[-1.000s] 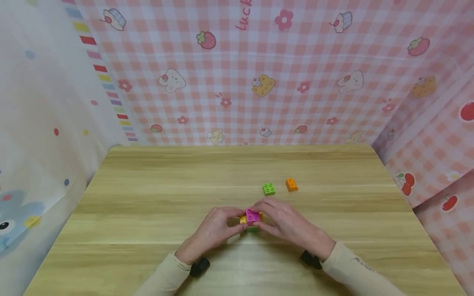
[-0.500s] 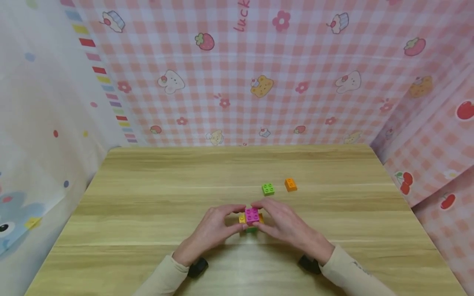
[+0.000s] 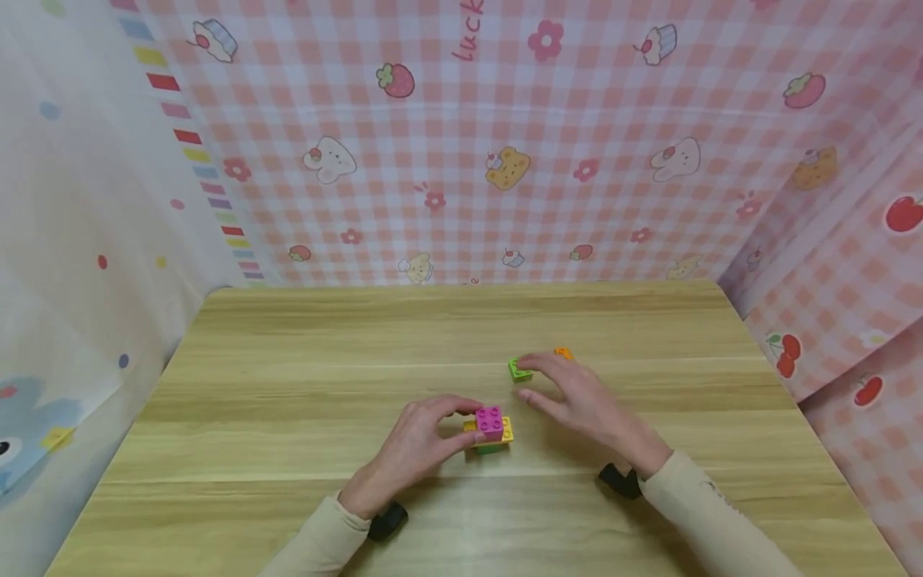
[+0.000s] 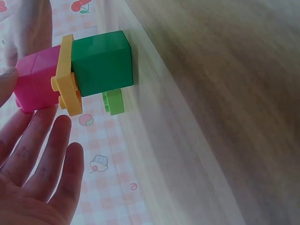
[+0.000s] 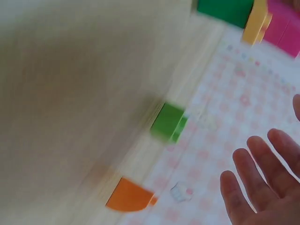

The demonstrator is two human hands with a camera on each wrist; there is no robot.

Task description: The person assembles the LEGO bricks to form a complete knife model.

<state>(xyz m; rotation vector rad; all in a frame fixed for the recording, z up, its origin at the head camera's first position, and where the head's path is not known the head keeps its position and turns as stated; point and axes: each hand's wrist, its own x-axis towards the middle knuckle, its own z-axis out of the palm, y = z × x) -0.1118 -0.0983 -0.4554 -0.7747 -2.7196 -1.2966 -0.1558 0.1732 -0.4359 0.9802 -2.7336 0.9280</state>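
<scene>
A small stack of toy building bricks stands on the wooden table, close in front of me. Pink bricks point(image 3: 489, 425) are on top, a yellow plate point(image 4: 69, 77) is under them and a dark green block point(image 4: 104, 63) at the bottom. My left hand point(image 3: 418, 439) pinches the pink part between thumb and fingers. My right hand point(image 3: 587, 407) is over the table with fingers spread, holding nothing. Its fingertips overlap a light green brick point(image 5: 168, 123) in the head view. An orange brick point(image 5: 129, 196) with a curved side lies beyond, partly hidden by that hand.
The wooden table point(image 3: 303, 377) reaches back to a pink checked cloth point(image 3: 447, 144) hanging behind it. Cloth also hangs along the left and right sides. A black strap device point(image 3: 388, 521) sits on each wrist.
My right hand has let go of the stack and moved right and away from me, to the light green brick. The left hand stays at the stack. The pink top now sits level.
</scene>
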